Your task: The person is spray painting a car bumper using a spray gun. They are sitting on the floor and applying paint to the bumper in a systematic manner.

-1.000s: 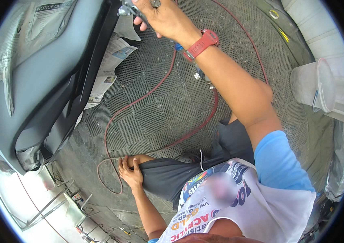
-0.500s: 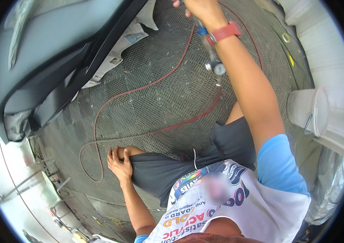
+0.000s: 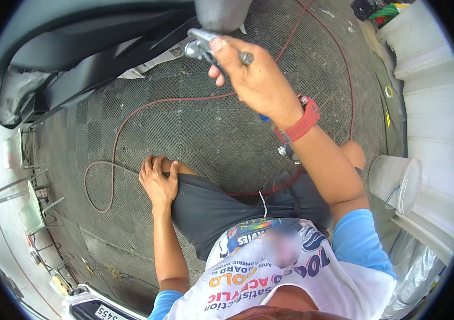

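Note:
My right hand (image 3: 261,82), wearing a red wristwatch, is wrapped round the grip of a metal spray gun (image 3: 201,47) with a grey cup (image 3: 222,15) on its top. The gun's front is close to the dark grey car bumper (image 3: 115,40) at the upper left; I cannot tell whether spray is coming out. Below the wrist, partly hidden, a pressure gauge (image 3: 290,152) sits near the red air hose (image 3: 285,184). My left hand (image 3: 160,181) lies over my left knee, fingers spread and holding nothing.
Newspaper (image 3: 155,63) shows beneath the bumper. The hose loops over the ridged dark floor mat (image 3: 184,128). A white bucket (image 3: 397,181) lies at right beside a pale corrugated wall (image 3: 435,96). Chairs (image 3: 33,205) stand at left, and a white car's front (image 3: 96,306) shows lower left.
My right hand has brought the spray gun down and left, so its cup and body now show next to the bumper. My left hand stays on the knee. The view has shifted.

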The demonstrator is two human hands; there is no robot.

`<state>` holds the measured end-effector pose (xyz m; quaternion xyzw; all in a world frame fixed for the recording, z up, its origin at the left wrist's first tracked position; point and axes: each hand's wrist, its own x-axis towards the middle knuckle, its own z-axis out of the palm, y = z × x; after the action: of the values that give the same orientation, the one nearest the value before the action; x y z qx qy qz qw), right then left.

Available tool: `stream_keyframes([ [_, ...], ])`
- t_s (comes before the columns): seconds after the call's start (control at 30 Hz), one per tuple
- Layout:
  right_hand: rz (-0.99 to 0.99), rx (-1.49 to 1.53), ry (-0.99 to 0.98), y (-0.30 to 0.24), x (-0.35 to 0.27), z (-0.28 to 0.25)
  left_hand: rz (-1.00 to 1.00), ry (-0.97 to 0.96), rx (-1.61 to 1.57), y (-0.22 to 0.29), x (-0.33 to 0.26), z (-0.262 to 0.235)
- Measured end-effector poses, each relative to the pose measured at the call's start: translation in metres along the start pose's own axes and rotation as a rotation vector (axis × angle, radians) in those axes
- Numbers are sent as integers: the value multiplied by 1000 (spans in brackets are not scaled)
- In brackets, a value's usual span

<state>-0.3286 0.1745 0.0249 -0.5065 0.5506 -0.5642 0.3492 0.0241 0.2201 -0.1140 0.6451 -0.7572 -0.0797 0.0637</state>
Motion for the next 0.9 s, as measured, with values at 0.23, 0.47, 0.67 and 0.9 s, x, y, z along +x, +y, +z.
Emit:
stream_keyframes([
  [0.23,20,115,-158,-11,-18,36,-19,2,-24,-7,4,5],
  [0.47,-270,111,163,54,-27,44,-32,22,-17,-22,4,10],
  [0.67,-300,214,62,84,-37,90,-42,10,6,-31,8,13],
  [0.9,-220,263,54,94,-33,91,-119,-26,5,-32,5,1],
])
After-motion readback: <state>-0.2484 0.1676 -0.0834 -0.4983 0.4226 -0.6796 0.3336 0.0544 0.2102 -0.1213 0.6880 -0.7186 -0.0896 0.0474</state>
